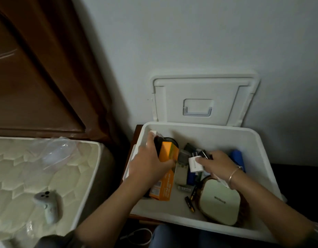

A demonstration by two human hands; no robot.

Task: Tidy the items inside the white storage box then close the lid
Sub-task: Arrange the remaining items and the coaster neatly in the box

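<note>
Left hand (149,163) grips orange carton (169,152); right hand (218,164) pinches white plug (194,165). Best to stand carton against storage box (190,133) wall, nothing poking above rim, so lid (199,88) shuts.

I'm in a home bedroom: bare quilted mattress (29,167) on my left, glossy brown wooden headboard (38,68) behind it, plain painted wall (190,33), pale game controller (47,206) lying on the mattress, clear plastic wrap (60,153) nearby.
</note>
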